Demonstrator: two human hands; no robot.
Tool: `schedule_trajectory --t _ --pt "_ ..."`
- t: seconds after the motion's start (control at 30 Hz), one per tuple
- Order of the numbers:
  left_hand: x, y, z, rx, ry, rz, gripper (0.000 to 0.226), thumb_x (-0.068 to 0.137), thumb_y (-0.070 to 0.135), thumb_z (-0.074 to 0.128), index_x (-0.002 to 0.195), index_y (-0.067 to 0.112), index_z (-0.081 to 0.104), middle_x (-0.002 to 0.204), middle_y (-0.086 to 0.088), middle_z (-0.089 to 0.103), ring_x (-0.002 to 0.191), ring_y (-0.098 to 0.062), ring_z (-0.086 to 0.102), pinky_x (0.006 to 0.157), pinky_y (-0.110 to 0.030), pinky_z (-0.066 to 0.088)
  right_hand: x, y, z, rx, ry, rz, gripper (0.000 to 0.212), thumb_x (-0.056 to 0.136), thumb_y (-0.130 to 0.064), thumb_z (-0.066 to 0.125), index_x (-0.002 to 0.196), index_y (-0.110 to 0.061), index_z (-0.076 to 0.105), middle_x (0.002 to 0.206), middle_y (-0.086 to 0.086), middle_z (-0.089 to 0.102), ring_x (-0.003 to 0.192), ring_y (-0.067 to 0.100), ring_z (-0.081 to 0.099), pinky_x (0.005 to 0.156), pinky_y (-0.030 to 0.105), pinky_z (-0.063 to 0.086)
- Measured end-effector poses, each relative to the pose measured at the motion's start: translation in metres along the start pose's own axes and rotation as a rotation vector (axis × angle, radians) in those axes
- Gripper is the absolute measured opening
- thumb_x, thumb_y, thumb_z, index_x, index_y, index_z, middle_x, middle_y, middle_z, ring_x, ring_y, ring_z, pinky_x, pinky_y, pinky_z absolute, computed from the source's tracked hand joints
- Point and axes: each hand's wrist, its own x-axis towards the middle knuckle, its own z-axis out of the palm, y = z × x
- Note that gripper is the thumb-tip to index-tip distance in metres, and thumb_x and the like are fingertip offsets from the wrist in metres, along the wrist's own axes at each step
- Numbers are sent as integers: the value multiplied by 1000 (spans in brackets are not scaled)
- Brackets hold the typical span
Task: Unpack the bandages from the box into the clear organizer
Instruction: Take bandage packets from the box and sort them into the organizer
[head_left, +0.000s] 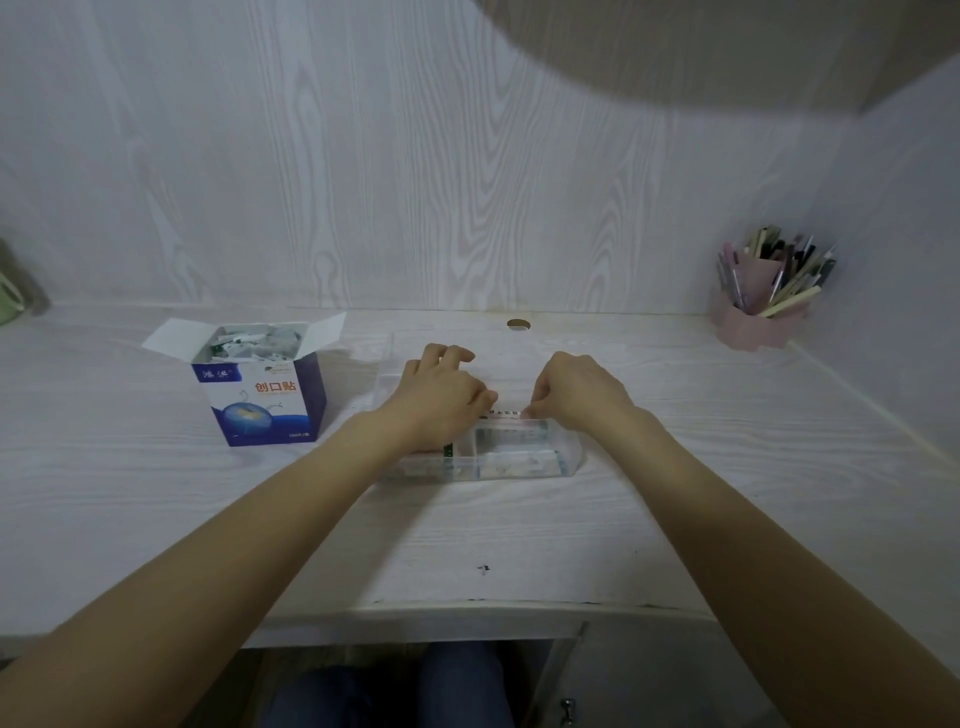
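A blue and white bandage box (265, 400) stands open on the left of the desk, its flaps up and several wrapped bandages showing inside. The clear organizer (566, 457) lies at the desk's middle, with white bandages in its front compartments. Over it, my left hand (441, 395) and my right hand (576, 389) pinch the two ends of a small stack of bandages (506, 414), holding it level just above the organizer's middle. The back of the organizer is partly hidden by my hands.
A pink holder (753, 322) full of pens stands at the back right by the side wall. A round cable hole (518, 325) sits in the desk behind the organizer. A green object (10, 301) shows at the far left edge.
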Motion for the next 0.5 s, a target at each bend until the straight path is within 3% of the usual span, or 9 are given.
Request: schedule_trajectory --t 0.2,0.37,0.5 --pt "-3 -2 -8 -43 35 12 39 100 40 35 118 21 64 151 -2 26 139 -23 13 109 -41 17 -3 -2 -5 80 15 -37 23 81 -29 73 92 -10 72 91 4 68 84 19 61 65 29 47" --pt "-24 -18 -29 -165 334 66 26 97 29 46 111 19 65 136 -3 48 125 -20 39 100 -32 32 -9 -23 -9 254 197 -161 17 88 -27 64 94 -14 73 101 -5 66 89 16 62 79 34 51" --pt "-51 -50 -53 -219 586 -14 22 96 19 47 109 16 64 126 -4 54 117 -17 46 87 -17 26 -12 -64 -9 360 302 -334 14 91 -18 59 94 -15 72 97 -1 71 82 7 57 73 18 42"
